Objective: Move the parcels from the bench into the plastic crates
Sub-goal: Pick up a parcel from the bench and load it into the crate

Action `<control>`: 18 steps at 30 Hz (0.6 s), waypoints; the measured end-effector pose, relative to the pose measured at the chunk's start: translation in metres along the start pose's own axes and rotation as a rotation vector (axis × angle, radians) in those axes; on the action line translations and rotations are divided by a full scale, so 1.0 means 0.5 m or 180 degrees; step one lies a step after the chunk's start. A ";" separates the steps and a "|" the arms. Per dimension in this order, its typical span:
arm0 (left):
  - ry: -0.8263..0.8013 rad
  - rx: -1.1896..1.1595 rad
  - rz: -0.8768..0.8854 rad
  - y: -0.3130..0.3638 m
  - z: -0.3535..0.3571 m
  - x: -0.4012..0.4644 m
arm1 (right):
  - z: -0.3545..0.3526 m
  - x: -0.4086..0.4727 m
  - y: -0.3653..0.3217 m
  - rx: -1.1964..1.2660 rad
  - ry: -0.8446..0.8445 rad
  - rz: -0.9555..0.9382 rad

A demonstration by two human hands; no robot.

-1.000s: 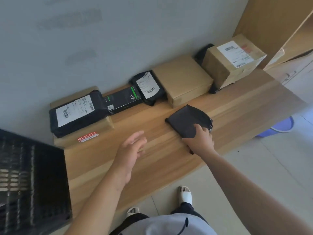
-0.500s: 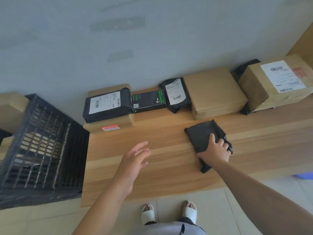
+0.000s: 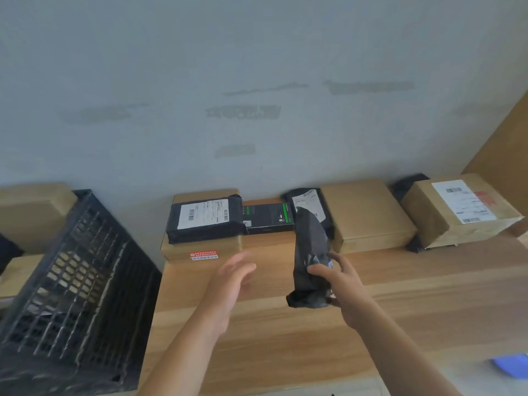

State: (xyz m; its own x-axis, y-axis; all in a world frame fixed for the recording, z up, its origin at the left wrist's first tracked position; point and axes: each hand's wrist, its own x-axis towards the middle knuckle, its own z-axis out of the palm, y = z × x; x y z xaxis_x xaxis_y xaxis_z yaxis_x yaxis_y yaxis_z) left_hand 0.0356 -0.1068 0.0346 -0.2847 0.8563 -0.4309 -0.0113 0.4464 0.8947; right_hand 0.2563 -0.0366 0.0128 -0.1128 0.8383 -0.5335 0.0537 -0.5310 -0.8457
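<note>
2 bare hands are reaching forward over the wooden surface (image 3: pixel 400 324). The right hand (image 3: pixel 341 284) is gripping the lower part of a black poly parcel (image 3: pixel 310 252), thumb across its near face and fingers curling behind it; the parcel is standing nearly upright, lifted off the wood, its crumpled bottom end hanging just below the hand. The left hand (image 3: pixel 231 284) is hovering at 9 o'clock of that parcel, palm turned toward it, fingers straight and relaxed, holding nothing and touching nothing.

At 9 o'clock of the hands a black plastic crate (image 3: pixel 71 295) is sitting tilted beside the end of the surface; through its lattice walls I cannot tell whether anything is lying inside. Along the wall at 12 o'clock, a black labelled mailer (image 3: pixel 204 221) is lying on top of a cardboard box with a red sticker (image 3: pixel 203 251). Just beside it a black box with green stripes (image 3: pixel 268 218) is lying flat, then a second labelled black bag (image 3: pixel 310 202) partly hidden behind the held parcel. A plain brown box (image 3: pixel 368 215) is sitting next to it, and at 2 o'clock a larger brown box with a white shipping label (image 3: pixel 457 210) is resting over some black wrapping.
</note>
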 end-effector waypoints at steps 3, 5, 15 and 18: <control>0.0038 -0.0306 -0.0023 0.004 -0.015 0.017 | 0.008 -0.021 -0.022 0.0654 -0.0490 0.0055; 0.0072 -0.0518 -0.0031 0.007 -0.020 0.025 | 0.004 -0.027 -0.027 0.1136 -0.0747 0.0127; -0.0148 -0.0777 0.0102 0.040 -0.031 0.033 | 0.013 -0.044 -0.045 0.1905 -0.1864 -0.0031; -0.0196 -0.0828 0.0175 0.045 -0.040 0.037 | 0.022 -0.058 -0.055 0.1915 -0.1923 -0.0058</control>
State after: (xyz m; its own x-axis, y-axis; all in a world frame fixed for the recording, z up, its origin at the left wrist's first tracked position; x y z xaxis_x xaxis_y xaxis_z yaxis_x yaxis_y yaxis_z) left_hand 0.0110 -0.0863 0.0490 -0.2331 0.8952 -0.3799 -0.2457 0.3238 0.9137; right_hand 0.2472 -0.0475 0.0517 -0.6276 0.7281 -0.2757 -0.4704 -0.6368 -0.6110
